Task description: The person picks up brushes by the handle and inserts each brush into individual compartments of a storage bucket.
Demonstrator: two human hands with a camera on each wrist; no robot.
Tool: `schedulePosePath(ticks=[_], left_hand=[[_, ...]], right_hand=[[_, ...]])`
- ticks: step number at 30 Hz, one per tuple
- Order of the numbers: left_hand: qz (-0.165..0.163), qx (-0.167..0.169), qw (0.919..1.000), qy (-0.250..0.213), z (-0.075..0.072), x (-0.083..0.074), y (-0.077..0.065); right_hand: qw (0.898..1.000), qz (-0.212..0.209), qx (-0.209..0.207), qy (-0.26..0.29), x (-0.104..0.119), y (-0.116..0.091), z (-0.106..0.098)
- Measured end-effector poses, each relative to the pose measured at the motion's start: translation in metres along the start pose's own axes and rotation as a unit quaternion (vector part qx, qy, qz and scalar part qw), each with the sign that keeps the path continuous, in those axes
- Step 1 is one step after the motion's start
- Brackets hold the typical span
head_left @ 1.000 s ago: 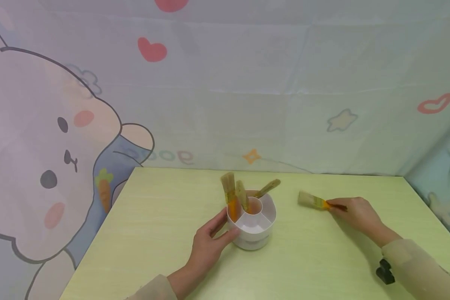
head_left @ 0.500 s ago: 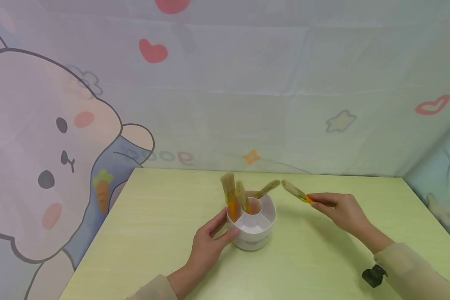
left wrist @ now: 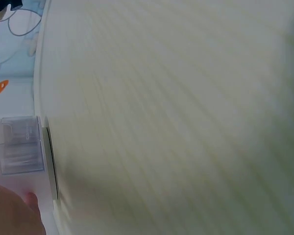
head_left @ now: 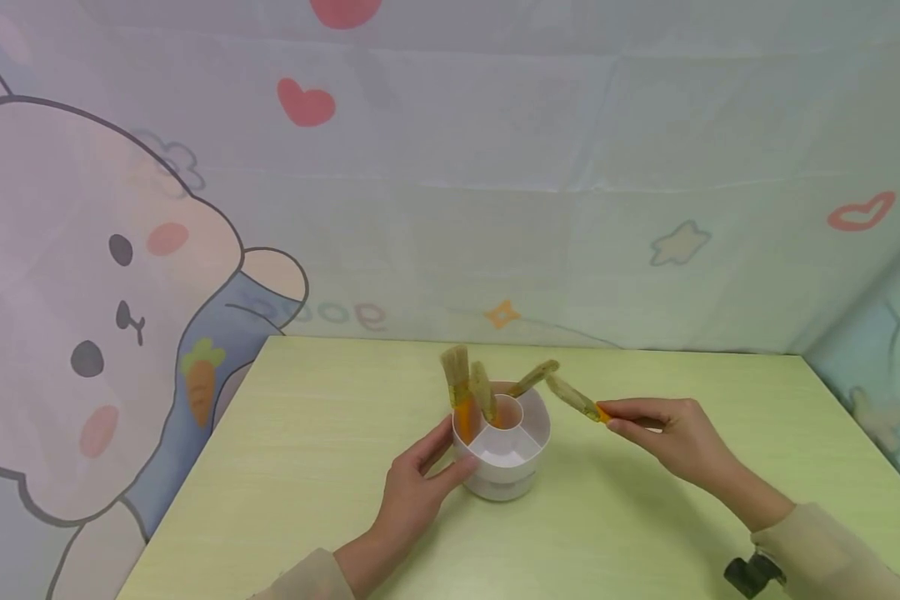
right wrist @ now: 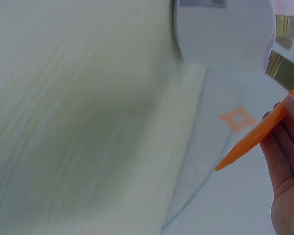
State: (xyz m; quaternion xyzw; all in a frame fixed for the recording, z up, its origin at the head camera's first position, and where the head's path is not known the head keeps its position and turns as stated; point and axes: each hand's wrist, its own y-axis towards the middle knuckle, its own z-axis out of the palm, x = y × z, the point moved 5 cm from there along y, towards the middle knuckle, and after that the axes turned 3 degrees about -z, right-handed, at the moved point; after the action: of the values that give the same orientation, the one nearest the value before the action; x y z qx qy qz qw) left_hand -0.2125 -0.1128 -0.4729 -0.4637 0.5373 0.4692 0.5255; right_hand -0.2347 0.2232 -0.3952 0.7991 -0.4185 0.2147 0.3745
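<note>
A white round organizer point(head_left: 501, 457) with divided compartments stands on the table in the head view. My left hand point(head_left: 420, 490) grips its left side, thumb in front and fingers behind. Three bristle brushes stick up from it: a wide paintbrush point(head_left: 457, 375) at left, another brush point(head_left: 483, 388) beside it, and a third brush point(head_left: 534, 377) leaning right. Right of the organizer, my right hand point(head_left: 675, 432) pinches a paintbrush point(head_left: 570, 395) by its orange handle, bristles pointing up and left, near the leaning one. The right wrist view shows the handle's tapered end point(right wrist: 245, 144) angled downward.
The pale yellow-green table point(head_left: 285, 467) reaches back to a printed cloth point(head_left: 457, 208) with hearts and a cartoon animal. A clear drawer point(left wrist: 22, 144) shows on the organizer's side in the left wrist view. A black device point(head_left: 752, 575) sits at the right sleeve.
My right hand has lifted the paintbrush from the table at right and carried it left toward the organizer, its bristles now tilted upward. My left hand keeps its place on the organizer.
</note>
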Motion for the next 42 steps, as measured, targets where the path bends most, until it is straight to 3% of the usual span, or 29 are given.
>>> schedulePosePath(ticks=[9,21,42], left_hand=[[0.003,-0.001,1.0000,-0.002,0.000,0.000,0.000],[0.009,0.000,1.0000,-0.001,0.000,0.001,0.001],[0.006,0.001,1.0000,0.005,0.000,0.001,0.002]], right_hand=[[0.999,-0.028,0.016,0.040,0.025,0.013,0.018],[0.992,-0.026,0.010,0.120,0.053,0.041,0.038],[0.978,0.013,-0.011,0.209,0.054,0.059,0.061]])
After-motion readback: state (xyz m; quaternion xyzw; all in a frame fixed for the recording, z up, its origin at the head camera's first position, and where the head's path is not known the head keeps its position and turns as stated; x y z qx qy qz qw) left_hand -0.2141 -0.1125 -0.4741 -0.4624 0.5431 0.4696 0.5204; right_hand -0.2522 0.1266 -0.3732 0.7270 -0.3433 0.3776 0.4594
